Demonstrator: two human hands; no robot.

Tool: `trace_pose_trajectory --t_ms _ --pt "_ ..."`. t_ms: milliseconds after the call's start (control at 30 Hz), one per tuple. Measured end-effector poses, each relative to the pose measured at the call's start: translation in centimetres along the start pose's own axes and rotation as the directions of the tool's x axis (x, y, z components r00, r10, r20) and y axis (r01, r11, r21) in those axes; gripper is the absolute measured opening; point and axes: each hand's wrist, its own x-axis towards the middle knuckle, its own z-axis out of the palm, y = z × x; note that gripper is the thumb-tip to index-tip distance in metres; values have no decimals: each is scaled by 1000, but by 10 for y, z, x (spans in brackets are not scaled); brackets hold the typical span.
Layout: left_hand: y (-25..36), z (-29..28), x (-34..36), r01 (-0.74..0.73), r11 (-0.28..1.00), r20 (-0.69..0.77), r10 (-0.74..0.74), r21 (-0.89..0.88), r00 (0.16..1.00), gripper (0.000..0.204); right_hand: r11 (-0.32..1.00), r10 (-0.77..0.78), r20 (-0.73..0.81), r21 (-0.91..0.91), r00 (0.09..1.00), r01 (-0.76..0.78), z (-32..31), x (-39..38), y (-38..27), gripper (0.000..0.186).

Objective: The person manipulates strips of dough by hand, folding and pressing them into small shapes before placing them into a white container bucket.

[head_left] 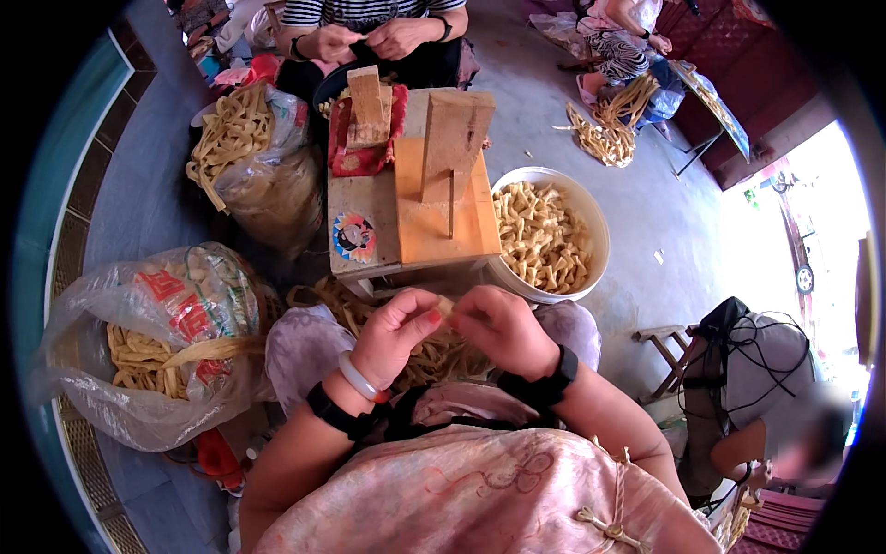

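Note:
My left hand (397, 332) and my right hand (503, 328) meet above my lap, both pinching one small tan strip (447, 308) between the fingertips. A heap of the same tan strips (434, 355) lies in my lap under the hands. Just ahead stands a low wooden table (365, 217) with an upright wooden block jig (452, 148) on an orange board. To its right sits a white bucket (595, 226) filled with short folded tan pieces.
A clear plastic bag (157, 342) of long strips lies at my left, another bag (258, 157) behind it. A person across the table works with both hands (365, 39). A second person sits far right by a strip pile (604, 129). A small stool (660, 337) stands right.

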Motion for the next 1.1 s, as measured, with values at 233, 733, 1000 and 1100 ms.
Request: trace_pose_trajectory --t_ms 233,733,1000,1100 --pt "14 8 -3 38 993 -77 -29 113 997 16 989 -103 12 -110 995 104 8 -5 -8 21" --pt "41 19 13 -289 760 -87 412 582 907 9 952 -297 77 -58 952 302 -13 12 -21 16" --pt "38 -36 25 261 930 34 -279 259 960 18 985 -145 -24 -101 989 142 -24 27 8 13" --pt "36 -33 40 232 927 -27 -234 295 972 19 978 -144 -37 -155 989 137 -27 40 25 12"
